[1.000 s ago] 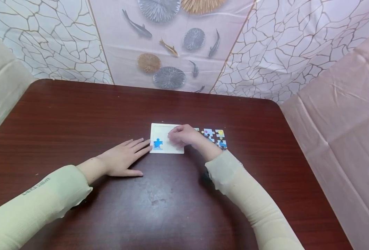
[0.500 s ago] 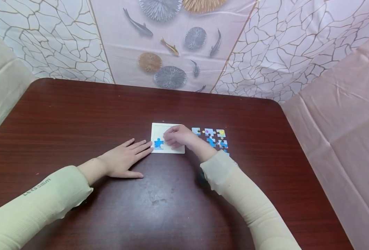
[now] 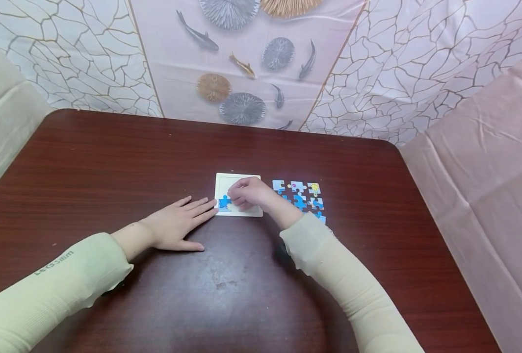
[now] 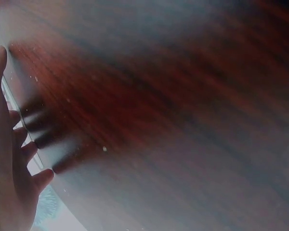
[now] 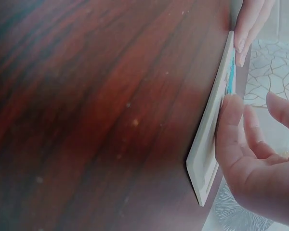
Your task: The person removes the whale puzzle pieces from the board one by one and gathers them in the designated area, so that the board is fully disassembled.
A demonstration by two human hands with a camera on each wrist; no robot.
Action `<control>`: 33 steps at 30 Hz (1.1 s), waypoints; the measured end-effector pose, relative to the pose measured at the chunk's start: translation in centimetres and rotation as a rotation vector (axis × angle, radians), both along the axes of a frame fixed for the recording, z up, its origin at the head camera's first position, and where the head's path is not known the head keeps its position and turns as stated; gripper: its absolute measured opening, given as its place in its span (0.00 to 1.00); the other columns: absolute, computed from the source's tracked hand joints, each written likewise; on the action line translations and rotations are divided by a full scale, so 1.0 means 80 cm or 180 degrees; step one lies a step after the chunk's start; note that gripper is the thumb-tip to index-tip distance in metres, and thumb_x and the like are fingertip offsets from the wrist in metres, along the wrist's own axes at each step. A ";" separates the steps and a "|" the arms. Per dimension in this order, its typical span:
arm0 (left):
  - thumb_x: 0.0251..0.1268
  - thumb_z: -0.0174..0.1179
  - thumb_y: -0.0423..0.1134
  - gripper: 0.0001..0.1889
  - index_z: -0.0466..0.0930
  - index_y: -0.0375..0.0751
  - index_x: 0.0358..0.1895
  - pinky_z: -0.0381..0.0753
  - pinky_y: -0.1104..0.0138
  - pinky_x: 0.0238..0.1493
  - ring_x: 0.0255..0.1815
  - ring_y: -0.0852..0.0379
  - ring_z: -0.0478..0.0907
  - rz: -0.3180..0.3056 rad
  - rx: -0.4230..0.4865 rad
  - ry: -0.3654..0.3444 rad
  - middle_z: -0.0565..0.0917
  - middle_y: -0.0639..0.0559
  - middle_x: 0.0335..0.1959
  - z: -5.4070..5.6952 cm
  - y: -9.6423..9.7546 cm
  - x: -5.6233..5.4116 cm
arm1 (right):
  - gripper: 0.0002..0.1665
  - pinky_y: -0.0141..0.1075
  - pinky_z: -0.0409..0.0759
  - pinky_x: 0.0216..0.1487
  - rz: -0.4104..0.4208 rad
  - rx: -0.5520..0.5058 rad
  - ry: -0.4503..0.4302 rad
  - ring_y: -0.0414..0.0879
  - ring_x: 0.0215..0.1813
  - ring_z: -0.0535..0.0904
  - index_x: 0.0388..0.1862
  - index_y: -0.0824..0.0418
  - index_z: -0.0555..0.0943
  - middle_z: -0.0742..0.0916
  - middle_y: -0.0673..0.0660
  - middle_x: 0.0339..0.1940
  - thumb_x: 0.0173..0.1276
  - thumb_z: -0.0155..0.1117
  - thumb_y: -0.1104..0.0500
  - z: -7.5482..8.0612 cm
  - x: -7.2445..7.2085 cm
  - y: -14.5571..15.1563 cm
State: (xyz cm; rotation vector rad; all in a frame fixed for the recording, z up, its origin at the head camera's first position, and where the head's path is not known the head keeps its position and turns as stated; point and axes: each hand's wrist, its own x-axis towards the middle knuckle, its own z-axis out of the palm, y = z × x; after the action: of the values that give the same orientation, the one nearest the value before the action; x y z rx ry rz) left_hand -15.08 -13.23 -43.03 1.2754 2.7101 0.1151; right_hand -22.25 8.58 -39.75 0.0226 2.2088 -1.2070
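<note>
A white puzzle tray point(image 3: 239, 178) lies flat on the dark wooden table. In its lower left corner sits a blue puzzle piece point(image 3: 224, 201). My right hand point(image 3: 253, 192) is over the tray with curled fingers, its fingertips right beside that blue piece; they hold a puzzle piece, mostly hidden, of which a pale sandy bit shows. The right wrist view has one fingertip of the right hand point(image 5: 260, 159) down at the tray's face near a strip of blue. My left hand point(image 3: 172, 228) rests on the table, fingers straight and spread, fingertips at the tray's left edge.
Several loose puzzle pieces point(image 3: 300, 201), blue, white and yellow, lie in a cluster right of the tray, partly behind the right forearm. Patterned cloth point(image 3: 243, 63) hangs behind the table point(image 3: 111, 162), with plain cloth point(image 3: 477, 196) at its right side.
My right hand has shifted left across the tray, up to the blue piece, uncovering more of the loose pieces. The left hand keeps its place.
</note>
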 end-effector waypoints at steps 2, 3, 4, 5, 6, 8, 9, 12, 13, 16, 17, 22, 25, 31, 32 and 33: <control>0.61 0.50 0.66 0.44 0.53 0.40 0.73 0.53 0.45 0.71 0.74 0.45 0.53 0.0004 0.0005 -0.0006 0.54 0.45 0.75 0.000 0.000 0.000 | 0.14 0.34 0.84 0.41 -0.0028 0.0003 -0.0003 0.49 0.43 0.85 0.49 0.64 0.80 0.85 0.62 0.47 0.65 0.60 0.61 0.001 0.000 -0.001; 0.61 0.50 0.65 0.44 0.53 0.40 0.73 0.54 0.45 0.70 0.74 0.45 0.53 0.0002 0.0008 -0.0005 0.54 0.45 0.75 0.000 0.000 0.000 | 0.14 0.35 0.84 0.42 -0.0039 -0.0009 0.0000 0.49 0.43 0.85 0.49 0.64 0.80 0.85 0.62 0.47 0.65 0.60 0.61 0.001 0.001 -0.002; 0.61 0.50 0.65 0.44 0.53 0.40 0.73 0.54 0.45 0.70 0.74 0.45 0.53 0.0003 0.0009 -0.0010 0.54 0.45 0.75 0.001 0.000 0.000 | 0.14 0.35 0.84 0.42 -0.0063 -0.0026 -0.0003 0.49 0.42 0.85 0.49 0.64 0.80 0.85 0.62 0.46 0.65 0.61 0.61 0.000 0.001 -0.002; 0.60 0.50 0.65 0.44 0.53 0.40 0.73 0.54 0.45 0.70 0.74 0.45 0.53 0.0004 0.0010 -0.0012 0.54 0.45 0.75 0.001 0.000 0.000 | 0.15 0.35 0.84 0.41 -0.0082 -0.0055 0.0000 0.48 0.41 0.85 0.49 0.65 0.80 0.85 0.63 0.46 0.65 0.61 0.62 0.000 0.001 -0.003; 0.60 0.50 0.65 0.44 0.53 0.40 0.73 0.54 0.45 0.70 0.74 0.45 0.53 0.0005 0.0009 -0.0013 0.54 0.45 0.75 0.001 0.000 0.001 | 0.15 0.35 0.84 0.41 -0.0098 -0.0080 0.0006 0.48 0.39 0.85 0.49 0.65 0.80 0.85 0.63 0.46 0.64 0.61 0.62 -0.001 0.001 -0.004; 0.60 0.50 0.65 0.44 0.53 0.40 0.73 0.54 0.45 0.70 0.74 0.45 0.53 0.0008 0.0004 -0.0019 0.54 0.45 0.75 0.001 0.000 0.001 | 0.15 0.35 0.84 0.39 -0.0117 -0.0110 0.0041 0.45 0.34 0.84 0.49 0.66 0.80 0.85 0.63 0.44 0.63 0.62 0.63 -0.004 0.000 -0.005; 0.60 0.50 0.65 0.44 0.52 0.40 0.73 0.54 0.45 0.70 0.75 0.45 0.53 0.0009 -0.0002 -0.0024 0.54 0.45 0.75 0.001 0.001 0.001 | 0.15 0.35 0.84 0.39 -0.0119 -0.0120 0.0064 0.44 0.32 0.83 0.49 0.67 0.80 0.86 0.63 0.43 0.63 0.62 0.64 -0.005 0.000 -0.005; 0.61 0.50 0.65 0.44 0.52 0.40 0.73 0.54 0.45 0.70 0.75 0.45 0.53 0.0015 -0.0016 -0.0035 0.54 0.45 0.75 0.002 0.001 0.001 | 0.15 0.34 0.84 0.37 -0.0107 -0.0088 0.0142 0.42 0.27 0.81 0.48 0.67 0.80 0.86 0.62 0.40 0.61 0.63 0.65 -0.009 0.000 -0.006; 0.61 0.50 0.65 0.44 0.52 0.40 0.73 0.54 0.45 0.70 0.75 0.45 0.53 0.0017 -0.0019 -0.0043 0.54 0.45 0.75 0.002 0.001 0.001 | 0.16 0.33 0.84 0.36 -0.0096 -0.0065 0.0174 0.41 0.26 0.81 0.48 0.67 0.80 0.86 0.62 0.40 0.60 0.63 0.65 -0.010 0.000 -0.007; 0.60 0.50 0.66 0.44 0.52 0.40 0.73 0.54 0.45 0.70 0.75 0.45 0.52 0.0026 -0.0029 -0.0060 0.53 0.45 0.75 0.004 0.002 0.001 | 0.16 0.33 0.84 0.35 -0.0046 -0.0015 0.0236 0.40 0.23 0.80 0.47 0.67 0.81 0.86 0.62 0.40 0.59 0.63 0.66 -0.009 0.002 -0.009; 0.60 0.50 0.66 0.44 0.52 0.40 0.73 0.54 0.45 0.70 0.75 0.45 0.53 0.0028 -0.0027 -0.0064 0.53 0.45 0.75 0.004 0.002 0.001 | 0.16 0.33 0.84 0.34 -0.0024 0.0013 0.0253 0.40 0.23 0.80 0.47 0.67 0.81 0.86 0.63 0.40 0.58 0.62 0.67 -0.009 0.003 -0.009; 0.61 0.50 0.65 0.44 0.52 0.40 0.73 0.54 0.45 0.70 0.75 0.45 0.52 0.0029 -0.0033 -0.0069 0.54 0.45 0.75 0.004 0.002 0.001 | 0.16 0.32 0.83 0.34 0.0047 0.0111 0.0283 0.39 0.21 0.80 0.47 0.67 0.83 0.86 0.63 0.42 0.58 0.62 0.68 -0.009 0.004 -0.012; 0.61 0.50 0.66 0.44 0.52 0.40 0.73 0.53 0.45 0.71 0.75 0.45 0.52 0.0031 -0.0040 -0.0059 0.53 0.45 0.75 0.003 0.002 0.001 | 0.16 0.31 0.83 0.33 0.0066 0.0149 0.0300 0.38 0.21 0.80 0.47 0.66 0.83 0.86 0.63 0.43 0.58 0.63 0.68 -0.009 0.004 -0.012; 0.61 0.50 0.66 0.44 0.53 0.40 0.73 0.54 0.45 0.70 0.75 0.45 0.53 0.0024 -0.0046 -0.0029 0.54 0.45 0.75 0.003 0.002 0.000 | 0.15 0.30 0.82 0.31 0.0070 0.0229 0.0412 0.38 0.21 0.79 0.44 0.65 0.84 0.87 0.62 0.42 0.56 0.64 0.68 -0.009 0.003 -0.012; 0.61 0.50 0.66 0.44 0.53 0.40 0.73 0.54 0.45 0.70 0.75 0.45 0.53 0.0024 -0.0048 -0.0027 0.54 0.45 0.75 0.003 0.002 0.000 | 0.15 0.30 0.82 0.31 0.0059 0.0221 0.0413 0.38 0.21 0.79 0.44 0.65 0.84 0.87 0.62 0.42 0.56 0.65 0.68 -0.009 0.003 -0.012; 0.60 0.50 0.66 0.44 0.53 0.40 0.73 0.54 0.45 0.70 0.75 0.45 0.53 0.0024 -0.0051 -0.0024 0.54 0.45 0.75 0.004 0.002 0.000 | 0.15 0.30 0.82 0.31 0.0050 0.0210 0.0412 0.38 0.20 0.79 0.44 0.65 0.84 0.87 0.62 0.42 0.56 0.65 0.68 -0.009 0.003 -0.012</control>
State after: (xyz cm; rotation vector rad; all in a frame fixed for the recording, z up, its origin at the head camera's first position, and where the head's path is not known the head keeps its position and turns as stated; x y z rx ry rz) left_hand -15.05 -13.09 -42.74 1.2577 2.7042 0.0986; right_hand -22.01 7.63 -40.45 -0.0471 2.3559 -1.1559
